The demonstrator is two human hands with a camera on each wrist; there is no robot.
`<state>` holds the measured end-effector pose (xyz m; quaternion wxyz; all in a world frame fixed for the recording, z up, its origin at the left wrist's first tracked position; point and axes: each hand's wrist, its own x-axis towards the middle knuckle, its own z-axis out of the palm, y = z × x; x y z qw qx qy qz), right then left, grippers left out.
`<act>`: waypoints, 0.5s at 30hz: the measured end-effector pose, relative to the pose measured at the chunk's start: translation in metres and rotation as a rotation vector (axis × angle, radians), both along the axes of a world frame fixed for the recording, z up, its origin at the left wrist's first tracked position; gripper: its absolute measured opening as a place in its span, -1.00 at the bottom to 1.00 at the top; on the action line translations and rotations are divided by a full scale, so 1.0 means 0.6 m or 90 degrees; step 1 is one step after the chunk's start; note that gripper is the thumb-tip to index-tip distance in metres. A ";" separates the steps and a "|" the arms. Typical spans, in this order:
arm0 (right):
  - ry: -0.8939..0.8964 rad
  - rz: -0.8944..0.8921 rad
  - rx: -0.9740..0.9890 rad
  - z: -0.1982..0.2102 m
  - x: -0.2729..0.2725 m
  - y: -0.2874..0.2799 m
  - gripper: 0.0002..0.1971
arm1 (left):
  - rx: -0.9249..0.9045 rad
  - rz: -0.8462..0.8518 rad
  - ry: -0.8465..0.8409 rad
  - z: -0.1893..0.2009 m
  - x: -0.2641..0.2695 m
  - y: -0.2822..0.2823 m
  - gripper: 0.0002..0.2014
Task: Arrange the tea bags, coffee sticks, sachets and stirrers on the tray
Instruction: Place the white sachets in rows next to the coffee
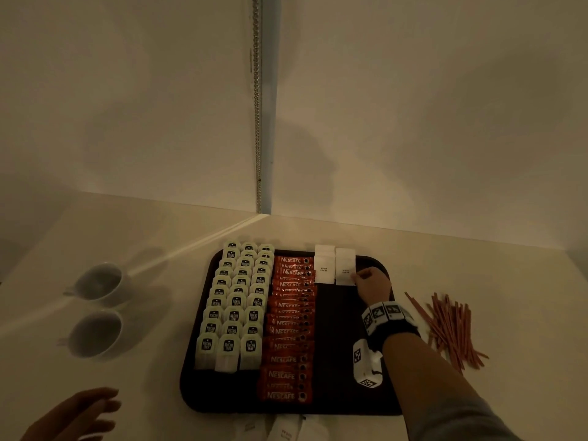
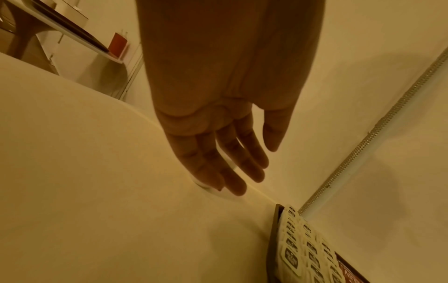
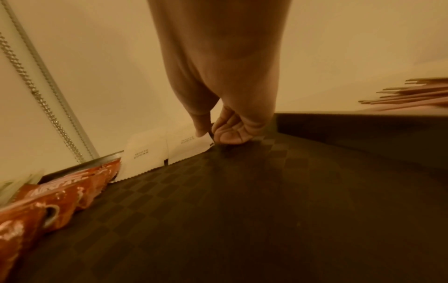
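Tea bags [image 1: 234, 300] and orange coffee sticks [image 1: 291, 323] are ranged on the dark rectangular tray [image 1: 337, 345], a white sugar sachet [image 1: 345, 265] at its far edge is pinched by the right hand [image 1: 370, 284], thin brown stirrers [image 1: 451, 329] lie beside it on the tabletop [image 1: 509, 297], and the left hand [image 2: 218, 153] hangs slack, holding nothing.

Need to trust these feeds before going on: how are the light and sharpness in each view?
Head: dim, warm light, tray nearly black, sugar sachets readable, left hand blurred at the frame edge. Left wrist: orange cast, soft shadows. Right wrist: coffee sticks smeared, right hand sharp enough.

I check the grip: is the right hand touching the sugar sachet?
Touching. The right wrist view shows the right hand pinching the corner of the sugar sachet between thumb and fingers.
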<state>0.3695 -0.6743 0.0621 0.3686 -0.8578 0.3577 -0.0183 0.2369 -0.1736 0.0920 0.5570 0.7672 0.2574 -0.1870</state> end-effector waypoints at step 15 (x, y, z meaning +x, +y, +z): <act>0.329 0.655 -0.036 0.170 -0.270 0.095 -0.67 | -0.056 -0.030 -0.009 -0.025 -0.064 0.048 -0.76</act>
